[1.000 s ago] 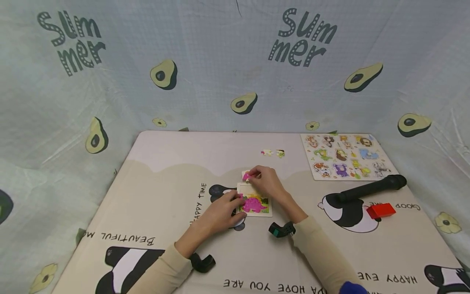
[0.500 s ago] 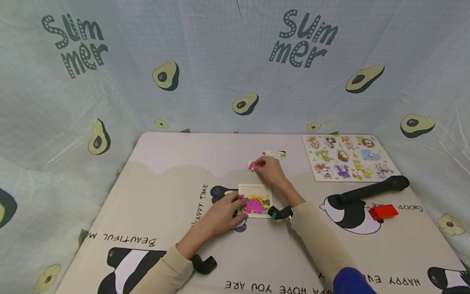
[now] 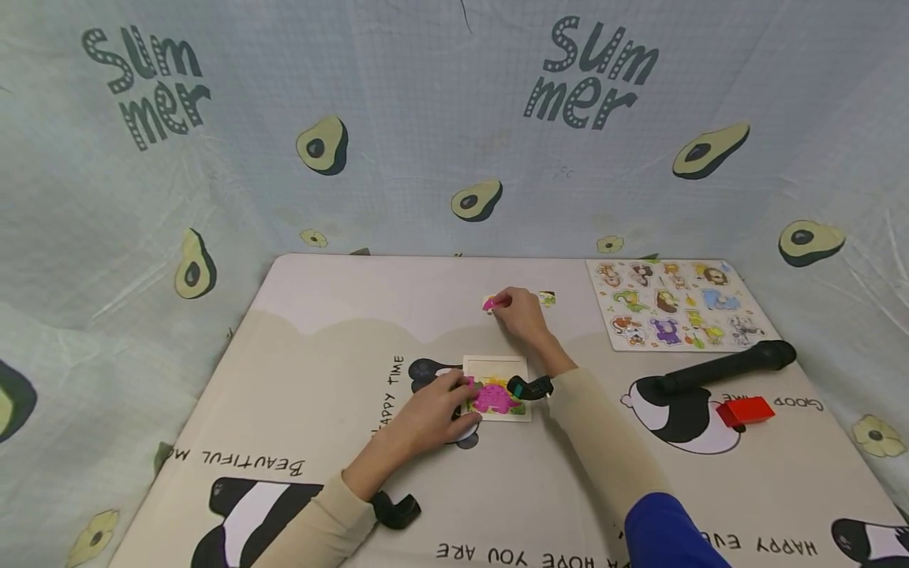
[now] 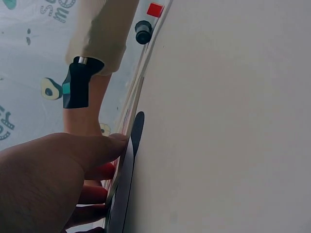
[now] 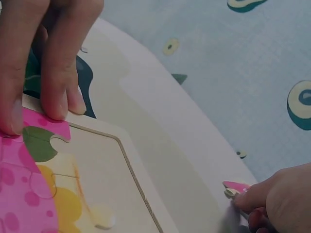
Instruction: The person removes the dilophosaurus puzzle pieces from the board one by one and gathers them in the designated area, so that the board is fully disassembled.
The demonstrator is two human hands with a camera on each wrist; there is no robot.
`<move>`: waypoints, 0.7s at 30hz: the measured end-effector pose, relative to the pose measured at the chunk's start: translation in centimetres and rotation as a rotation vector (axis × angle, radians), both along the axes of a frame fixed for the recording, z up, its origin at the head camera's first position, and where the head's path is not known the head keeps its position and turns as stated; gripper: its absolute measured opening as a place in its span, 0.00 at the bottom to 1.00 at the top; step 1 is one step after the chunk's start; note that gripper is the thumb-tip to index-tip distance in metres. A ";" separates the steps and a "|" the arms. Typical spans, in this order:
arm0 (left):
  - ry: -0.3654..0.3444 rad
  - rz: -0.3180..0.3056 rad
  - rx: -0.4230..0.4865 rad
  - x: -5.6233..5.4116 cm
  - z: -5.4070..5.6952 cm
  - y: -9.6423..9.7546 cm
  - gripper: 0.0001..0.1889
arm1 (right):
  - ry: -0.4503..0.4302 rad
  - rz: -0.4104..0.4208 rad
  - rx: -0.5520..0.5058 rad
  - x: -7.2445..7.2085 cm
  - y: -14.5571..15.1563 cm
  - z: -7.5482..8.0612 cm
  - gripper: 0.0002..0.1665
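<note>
A small puzzle tray lies flat mid-table, partly filled with a pink spotted dinosaur picture; its far strip shows bare wood. My left hand rests at the tray's left side, fingertips pressing its border and the pink pieces, thumb along the near edge. Beyond the tray, my right hand pinches a pink and pale puzzle piece between thumb and fingers, close over the table. One loose puzzle piece lies just past this hand.
At the back right lies an animal picture board. A black microphone crosses its near edge, with a red block nearer me. A patterned curtain rises behind the printed tabletop.
My right hand has carried the pinched puzzle piece away from the tray toward the table's back, now covering one of the two loose pieces. My left hand has stayed on the tray.
</note>
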State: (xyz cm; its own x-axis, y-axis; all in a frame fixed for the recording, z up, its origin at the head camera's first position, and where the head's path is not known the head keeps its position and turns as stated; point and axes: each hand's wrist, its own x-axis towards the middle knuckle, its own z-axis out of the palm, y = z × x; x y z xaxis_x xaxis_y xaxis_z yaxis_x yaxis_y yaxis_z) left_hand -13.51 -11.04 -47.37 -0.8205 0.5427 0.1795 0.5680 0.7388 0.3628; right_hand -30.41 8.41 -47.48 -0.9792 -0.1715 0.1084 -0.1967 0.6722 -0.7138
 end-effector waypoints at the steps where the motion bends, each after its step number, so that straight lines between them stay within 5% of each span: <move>1: 0.000 -0.001 -0.001 0.0 0.0 0.0 0.22 | 0.005 -0.003 -0.001 -0.1 -0.1 0.0 0.09; 21: 0.018 -0.005 -0.002 0.0 -0.1 -0.2 0.21 | 0.000 -0.113 -0.039 -0.7 -0.6 0.0 0.11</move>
State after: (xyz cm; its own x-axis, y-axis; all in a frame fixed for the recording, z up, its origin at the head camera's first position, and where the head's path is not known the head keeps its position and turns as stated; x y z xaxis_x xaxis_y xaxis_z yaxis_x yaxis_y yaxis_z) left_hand -13.55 -11.19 -47.50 -0.8144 0.5472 0.1933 0.5782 0.7365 0.3511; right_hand -31.09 7.82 -47.49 -0.9920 -0.0560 0.1129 -0.1215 0.6614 -0.7401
